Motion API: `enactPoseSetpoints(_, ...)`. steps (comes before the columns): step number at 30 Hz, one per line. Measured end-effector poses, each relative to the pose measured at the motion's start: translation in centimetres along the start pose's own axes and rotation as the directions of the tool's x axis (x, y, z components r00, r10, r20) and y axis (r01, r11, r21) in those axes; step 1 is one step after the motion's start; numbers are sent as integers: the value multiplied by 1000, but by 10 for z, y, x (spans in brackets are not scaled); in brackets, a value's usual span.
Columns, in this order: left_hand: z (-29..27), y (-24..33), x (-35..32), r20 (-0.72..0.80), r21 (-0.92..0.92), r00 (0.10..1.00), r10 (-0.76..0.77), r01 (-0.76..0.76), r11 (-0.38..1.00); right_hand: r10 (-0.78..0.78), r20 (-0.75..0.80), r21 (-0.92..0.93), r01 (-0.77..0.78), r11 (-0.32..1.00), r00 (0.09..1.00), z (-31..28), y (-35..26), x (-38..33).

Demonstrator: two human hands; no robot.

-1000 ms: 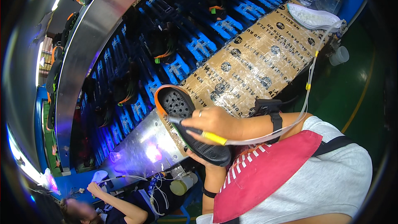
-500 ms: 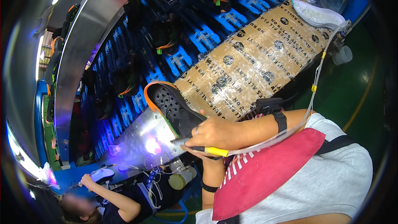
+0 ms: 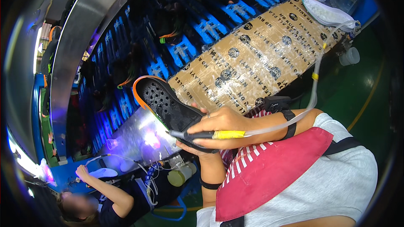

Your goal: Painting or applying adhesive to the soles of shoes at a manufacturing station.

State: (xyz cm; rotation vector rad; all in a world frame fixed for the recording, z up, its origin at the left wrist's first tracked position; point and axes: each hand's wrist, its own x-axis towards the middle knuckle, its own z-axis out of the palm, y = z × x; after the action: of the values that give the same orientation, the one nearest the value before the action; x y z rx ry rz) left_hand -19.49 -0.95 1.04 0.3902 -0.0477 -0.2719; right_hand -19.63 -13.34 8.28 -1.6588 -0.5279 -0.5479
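A black shoe sole [image 3: 162, 98] with an orange rim and rows of holes lies tilted in my left hand [image 3: 191, 148]. That hand is closed around the heel half from underneath, and most of it is hidden by the sole. In my right hand [image 3: 225, 122] is a slim brush [image 3: 202, 135] with a black handle and yellow tape. Its grey tip touches or sits just over the sole's left edge, around mid-length. From the handle a clear hose [image 3: 301, 115] runs along my right forearm and up to the far right corner.
Cardboard [image 3: 235, 67] covers the bench, with a white sole [image 3: 326, 13] at its far end. Beyond it, a blue slatted conveyor [image 3: 181, 52] carries dark shoe parts. A metal plate [image 3: 139, 136] lies left of my hands. At lower left, a co-worker's hand [image 3: 82, 171] is beside another sole.
The sole has shifted left and tilted slightly. My right hand has turned, so more of the brush handle shows, and the brush tip has moved a little left and up.
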Motion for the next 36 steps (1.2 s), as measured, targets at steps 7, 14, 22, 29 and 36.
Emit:
enactPoseSetpoints(7, 7, 4, 8, 23, -30, 1000, 9, -8, 1000, -111, 123, -151, 129, 980, 986, 14, 12, -16)
enactPoseSetpoints(14, 1, 14, 14, 11, -88, 999, 36, -35, 996, 75, 164, -54, -67, 996, 984, 3, -1, -16)
enactPoseSetpoints(22, -4, 30, 22, 278, -218, 958, -74, 139, 966, 92, 248, 216, -148, 965, 964, -4, -9, -14)
enactPoseSetpoints(29, -12, 46, 18, 126, -41, 992, -21, 26, 999, 0, 435, 314, -152, 937, 900, -7, -8, -17)
enactPoseSetpoints(36, -8, 60, 17, 205, 48, 978, -31, 21, 999, 35, 476, 75, -80, 994, 879, -5, -9, -21)
